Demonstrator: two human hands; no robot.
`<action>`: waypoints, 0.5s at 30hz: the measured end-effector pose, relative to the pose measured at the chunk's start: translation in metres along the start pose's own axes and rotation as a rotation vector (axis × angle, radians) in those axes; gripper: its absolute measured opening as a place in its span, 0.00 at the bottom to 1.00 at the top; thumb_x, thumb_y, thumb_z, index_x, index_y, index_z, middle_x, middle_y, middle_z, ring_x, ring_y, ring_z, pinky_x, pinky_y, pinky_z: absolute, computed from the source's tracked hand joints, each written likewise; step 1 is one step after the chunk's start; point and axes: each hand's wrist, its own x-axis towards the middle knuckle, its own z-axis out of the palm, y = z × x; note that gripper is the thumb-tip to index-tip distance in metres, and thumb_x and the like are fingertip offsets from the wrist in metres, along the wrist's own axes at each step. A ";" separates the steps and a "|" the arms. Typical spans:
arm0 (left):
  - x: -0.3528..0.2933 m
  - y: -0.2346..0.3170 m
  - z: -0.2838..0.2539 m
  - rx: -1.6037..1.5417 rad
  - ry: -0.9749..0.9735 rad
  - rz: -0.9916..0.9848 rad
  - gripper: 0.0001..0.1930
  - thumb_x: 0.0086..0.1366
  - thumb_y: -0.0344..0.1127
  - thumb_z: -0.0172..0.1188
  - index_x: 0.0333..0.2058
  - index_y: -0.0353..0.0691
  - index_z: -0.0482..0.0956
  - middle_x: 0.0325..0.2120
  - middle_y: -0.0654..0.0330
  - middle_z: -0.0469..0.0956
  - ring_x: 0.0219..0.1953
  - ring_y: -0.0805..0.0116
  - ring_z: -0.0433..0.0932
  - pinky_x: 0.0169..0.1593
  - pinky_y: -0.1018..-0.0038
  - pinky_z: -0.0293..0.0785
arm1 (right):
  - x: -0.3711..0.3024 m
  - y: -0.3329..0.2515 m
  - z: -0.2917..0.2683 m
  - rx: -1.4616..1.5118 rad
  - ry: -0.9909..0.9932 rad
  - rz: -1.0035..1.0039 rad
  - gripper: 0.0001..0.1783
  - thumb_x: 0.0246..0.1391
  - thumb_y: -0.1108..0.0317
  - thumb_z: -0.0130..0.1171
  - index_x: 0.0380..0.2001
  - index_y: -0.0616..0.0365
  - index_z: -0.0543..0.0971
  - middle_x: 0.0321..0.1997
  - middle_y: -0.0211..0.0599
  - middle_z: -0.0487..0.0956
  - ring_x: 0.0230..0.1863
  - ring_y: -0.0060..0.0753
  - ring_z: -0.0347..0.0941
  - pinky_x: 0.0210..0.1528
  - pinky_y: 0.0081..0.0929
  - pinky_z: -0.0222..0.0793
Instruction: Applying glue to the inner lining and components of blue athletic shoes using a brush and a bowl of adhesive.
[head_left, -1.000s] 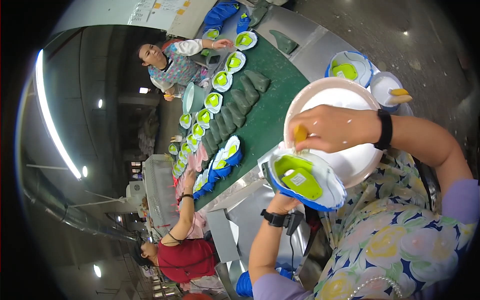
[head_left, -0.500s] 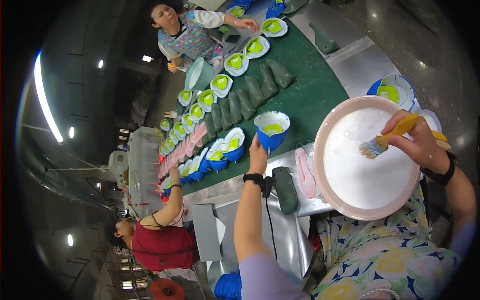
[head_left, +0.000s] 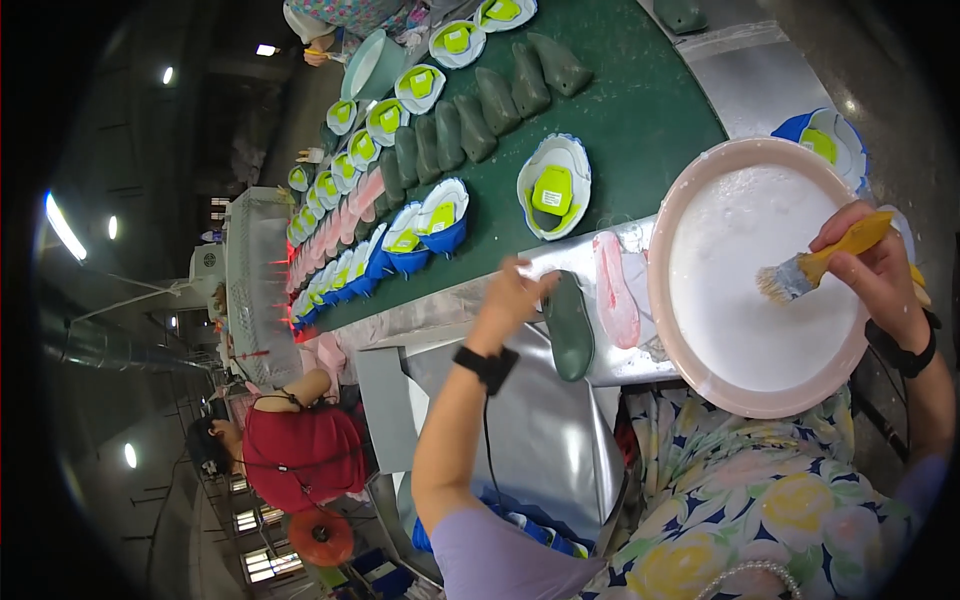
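Observation:
In my right hand is a paintbrush with a yellow handle and pale, wet bristles. The brush hangs over a pale pink basin of white liquid. My left hand holds nothing, its fingers apart, beside the heel-like upper end of a dark green foot-shaped piece. I cannot tell whether they touch. Beyond that hand a blue shoe upper with a white lining and a yellow-green patch stands on the green work surface. A pink sole-shaped piece lies between the dark green piece and the basin.
Rows of blue uppers, dark green foot forms and pink pieces line the surface leftward. Another blue upper sits behind the basin. A person in red is at the left; another person's hand shows at the top.
My left hand has let go of the blue upper, which now stands on the green surface, and has drawn back toward the dark green piece. The brush stays over the basin. The view has shifted.

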 end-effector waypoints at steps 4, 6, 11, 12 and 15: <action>-0.038 -0.007 0.055 0.189 0.217 0.145 0.39 0.48 0.50 0.77 0.51 0.28 0.70 0.40 0.43 0.81 0.43 0.50 0.83 0.46 0.62 0.78 | -0.005 -0.011 0.009 -0.004 -0.027 -0.064 0.09 0.55 0.69 0.61 0.39 0.55 0.77 0.40 0.34 0.78 0.47 0.27 0.75 0.55 0.30 0.69; -0.038 -0.013 0.066 0.053 0.293 0.082 0.41 0.45 0.45 0.78 0.54 0.28 0.70 0.45 0.43 0.80 0.46 0.52 0.82 0.49 0.64 0.77 | -0.010 -0.014 0.008 0.017 -0.044 -0.057 0.09 0.55 0.69 0.61 0.39 0.55 0.77 0.39 0.34 0.79 0.47 0.26 0.75 0.56 0.30 0.69; -0.042 0.000 0.036 -0.363 0.149 0.028 0.35 0.50 0.40 0.75 0.55 0.34 0.72 0.47 0.49 0.80 0.47 0.54 0.81 0.51 0.64 0.77 | -0.024 -0.011 -0.007 -0.004 -0.030 -0.065 0.10 0.54 0.69 0.62 0.39 0.56 0.77 0.39 0.35 0.79 0.46 0.27 0.76 0.56 0.30 0.70; -0.044 0.009 0.023 -0.635 0.083 0.092 0.32 0.55 0.39 0.72 0.56 0.35 0.71 0.48 0.49 0.80 0.47 0.55 0.81 0.51 0.63 0.78 | -0.025 -0.009 -0.011 0.025 -0.017 -0.058 0.10 0.55 0.69 0.62 0.40 0.56 0.77 0.39 0.35 0.79 0.46 0.27 0.75 0.56 0.30 0.70; -0.042 0.049 -0.016 -1.064 -0.187 0.070 0.27 0.62 0.36 0.66 0.58 0.37 0.70 0.48 0.50 0.79 0.47 0.56 0.81 0.51 0.62 0.79 | -0.024 -0.004 -0.018 0.104 0.006 -0.032 0.10 0.55 0.68 0.63 0.40 0.56 0.77 0.40 0.35 0.79 0.47 0.27 0.75 0.57 0.30 0.70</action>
